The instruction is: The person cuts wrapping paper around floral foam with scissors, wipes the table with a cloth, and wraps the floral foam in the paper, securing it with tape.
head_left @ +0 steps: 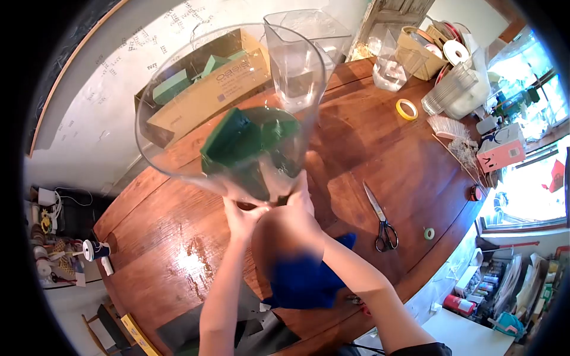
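Observation:
A large clear glass vase (pixel 142 127) with a wide flared mouth stands tilted before me. Dark green floral foam (pixel 237 139) is wedged inside it, one block sticking up on the left. My left hand (pixel 242 218) is wrapped round the vase's narrow lower part from the left. From the right, my right hand (pixel 301 207) grips the same part. A blurred patch hides the area just below my hands, and a blue cloth-like thing (pixel 309 282) lies under it.
Black-handled scissors (pixel 386 234) lie on the wooden table (pixel 356 160) at right, near green tape (pixel 428 234) and yellow tape (pixel 407 110). Behind the vase are a cardboard box (pixel 237 80) of green foam and clear vases (pixel 291 65). A ribbon basket (pixel 409 53) stands far right.

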Available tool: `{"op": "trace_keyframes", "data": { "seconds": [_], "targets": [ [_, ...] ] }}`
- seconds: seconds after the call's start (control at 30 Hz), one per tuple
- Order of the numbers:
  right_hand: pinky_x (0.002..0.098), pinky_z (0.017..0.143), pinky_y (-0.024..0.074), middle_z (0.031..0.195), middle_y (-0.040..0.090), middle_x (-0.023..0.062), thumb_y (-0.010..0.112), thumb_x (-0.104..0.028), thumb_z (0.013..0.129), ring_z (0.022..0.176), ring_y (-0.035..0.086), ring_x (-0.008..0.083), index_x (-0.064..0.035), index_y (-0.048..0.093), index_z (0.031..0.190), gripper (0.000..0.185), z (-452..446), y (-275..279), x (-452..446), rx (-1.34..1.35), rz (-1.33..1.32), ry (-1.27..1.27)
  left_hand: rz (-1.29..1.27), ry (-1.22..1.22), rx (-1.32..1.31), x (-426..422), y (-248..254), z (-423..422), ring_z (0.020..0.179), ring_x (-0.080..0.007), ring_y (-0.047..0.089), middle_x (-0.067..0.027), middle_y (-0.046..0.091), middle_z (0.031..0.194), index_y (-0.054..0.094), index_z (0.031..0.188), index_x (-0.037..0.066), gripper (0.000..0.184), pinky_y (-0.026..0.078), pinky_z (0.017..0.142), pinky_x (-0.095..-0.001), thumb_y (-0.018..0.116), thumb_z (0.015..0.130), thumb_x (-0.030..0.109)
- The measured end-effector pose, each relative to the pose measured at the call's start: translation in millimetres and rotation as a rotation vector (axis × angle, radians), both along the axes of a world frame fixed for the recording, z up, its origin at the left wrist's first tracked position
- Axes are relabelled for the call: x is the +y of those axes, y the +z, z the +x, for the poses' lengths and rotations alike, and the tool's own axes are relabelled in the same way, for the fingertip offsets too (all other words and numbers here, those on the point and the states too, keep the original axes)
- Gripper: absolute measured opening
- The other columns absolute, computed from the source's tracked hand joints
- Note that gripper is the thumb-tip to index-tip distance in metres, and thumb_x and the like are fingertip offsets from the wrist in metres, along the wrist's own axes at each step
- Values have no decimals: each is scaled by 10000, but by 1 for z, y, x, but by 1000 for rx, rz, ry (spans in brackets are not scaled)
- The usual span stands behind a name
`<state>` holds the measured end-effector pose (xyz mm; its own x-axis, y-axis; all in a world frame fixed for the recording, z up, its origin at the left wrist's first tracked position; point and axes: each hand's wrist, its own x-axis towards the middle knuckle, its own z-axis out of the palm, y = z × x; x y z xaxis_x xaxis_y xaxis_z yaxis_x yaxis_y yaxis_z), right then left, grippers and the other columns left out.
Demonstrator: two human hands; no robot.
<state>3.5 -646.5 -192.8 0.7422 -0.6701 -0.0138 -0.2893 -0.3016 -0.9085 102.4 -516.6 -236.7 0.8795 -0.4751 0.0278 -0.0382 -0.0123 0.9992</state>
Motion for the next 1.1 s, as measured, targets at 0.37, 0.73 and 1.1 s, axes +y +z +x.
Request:
{"op": "trace_keyframes", "data": {
  "seconds": [0.37, 0.73, 1.1],
  "targets": [
    [456, 1084, 394, 1455, 234, 379, 916, -182, 586, 1348, 336, 488, 133, 53, 1432, 1249, 122, -45, -30, -57, -247, -35, -11, -59, -223, -33, -19, 139, 1240, -284, 510, -157, 497, 1360, 207, 1463, 93, 1082, 446, 1015, -427, 915, 653, 211],
    [476, 1032, 432, 1448, 324, 340, 827, -350, 725, 1308, 419, 445, 119, 150, 1451, 1098, 145, -19, -73, 235, -159, 255, 41, -121, -223, -52, -22, 208, 1211, -293, 537, -167, 506, 1350, 174, 1485, 99, 1054, 469, 996, -418, 883, 715, 225],
    [452, 750, 470, 1263, 558, 61, 674, -210, 671, 1033, 528, 320, -184, 695, 970, 301, -131, -34, 9, -36, -742, 1010, 407, -244, -341, 50, 75, 33, 1341, -311, 453, -215, 485, 1411, 360, 1443, 3, 635, 347, 1114, -403, 658, 884, 48]
  ]
}}
